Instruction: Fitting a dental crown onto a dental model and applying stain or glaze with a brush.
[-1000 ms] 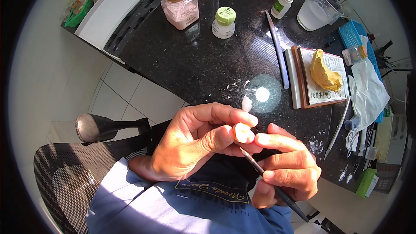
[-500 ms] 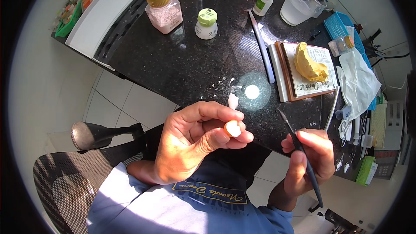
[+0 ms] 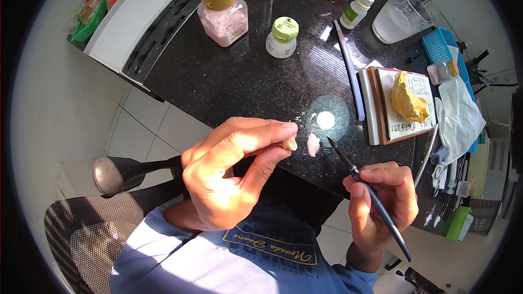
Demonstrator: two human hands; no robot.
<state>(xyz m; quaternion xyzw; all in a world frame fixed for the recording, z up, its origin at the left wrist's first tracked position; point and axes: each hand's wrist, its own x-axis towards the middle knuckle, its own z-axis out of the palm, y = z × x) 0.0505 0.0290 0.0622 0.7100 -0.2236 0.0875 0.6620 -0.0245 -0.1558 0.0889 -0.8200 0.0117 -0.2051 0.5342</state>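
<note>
Between the thumb and index fingertip of my left hand [image 3: 231,169] is pinched a small cream-coloured, tooth-like piece [image 3: 291,142], partly covered by the fingers. My right hand [image 3: 384,201] grips a slim dark brush [image 3: 388,222] like a pen, its fine pointed tip angled up and left toward the dark table [image 3: 234,81]. Between the brush tip and the left fingertips, a small pinkish-white lump [image 3: 313,145] lies near the table's front edge. The brush tip touches neither the lump nor the held piece.
Behind stand a jar of pink powder [image 3: 223,20], a green-capped jar [image 3: 282,38], a dropper bottle [image 3: 357,10] and a cloudy glass [image 3: 400,17]. A blue-grey knife-like tool [image 3: 350,71] lies beside a pad [image 3: 406,127] bearing a yellow cast [image 3: 408,98].
My left hand has turned, bringing the piece round to show another side, more hidden by the fingers. The brush tip sits closer to the pinkish-white lump. The whole view has shifted slightly.
</note>
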